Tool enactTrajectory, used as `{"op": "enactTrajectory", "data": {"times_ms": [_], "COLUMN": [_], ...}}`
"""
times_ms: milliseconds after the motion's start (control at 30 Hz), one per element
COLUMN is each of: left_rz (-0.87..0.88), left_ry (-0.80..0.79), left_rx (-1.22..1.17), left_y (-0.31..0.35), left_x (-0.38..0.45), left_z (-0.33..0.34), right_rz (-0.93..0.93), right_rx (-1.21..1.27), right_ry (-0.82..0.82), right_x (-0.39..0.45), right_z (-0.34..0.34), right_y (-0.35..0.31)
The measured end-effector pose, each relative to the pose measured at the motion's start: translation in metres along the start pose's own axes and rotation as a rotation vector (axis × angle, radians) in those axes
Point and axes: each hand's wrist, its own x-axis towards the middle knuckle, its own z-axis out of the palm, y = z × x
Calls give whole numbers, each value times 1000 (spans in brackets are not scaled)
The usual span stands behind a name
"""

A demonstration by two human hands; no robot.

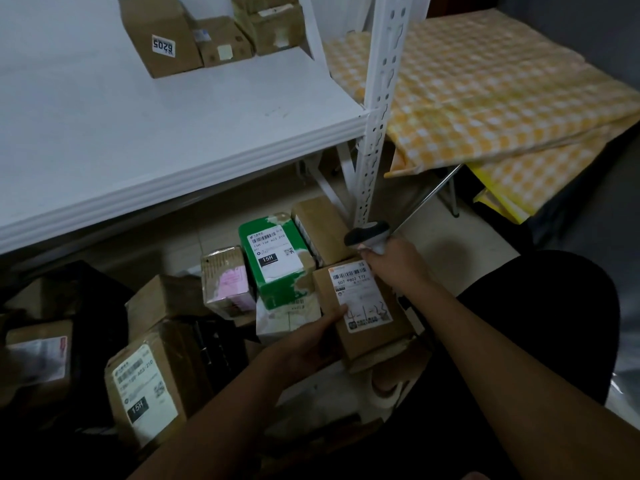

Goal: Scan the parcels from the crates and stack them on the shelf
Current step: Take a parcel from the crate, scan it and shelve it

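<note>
Low in front of the shelf, the left hand (pixel 313 344) grips the near-left edge of a brown parcel (pixel 367 313), label up, thumb on the label's corner. Just beyond, the right hand (pixel 394 261) is wrapped round a barcode scanner (pixel 367 233) hovering over the barcode (pixel 349 273). Best to hold the box level, thumb off the code, and aim squarely. Scanned boxes (pixel 194 39) sit far back on the shelf (pixel 173 133).

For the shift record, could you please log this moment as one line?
step: scanning | left hand: holds brown parcel | right hand: grips scanner above label | shelf: several boxes stacked
</note>
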Motion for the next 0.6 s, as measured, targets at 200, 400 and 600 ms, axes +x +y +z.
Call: {"op": "enactTrajectory", "data": {"times_ms": [200,400,600], "left_rz": [53,139,257], "left_ry": [-25,-51,-131], "left_rx": [168,224,211], "left_y": [19,41,63], "left_x": [-29,-72,-110], "left_z": [-28,-38,-51], "right_rz": [-71,-244,-422], "right_rx": [55,63,159], "right_ry": [53,142,316], "right_x": [-8,-20,-36], "right_z": [-3,-17,-35], "right_y": [-24,-64,-106]}}
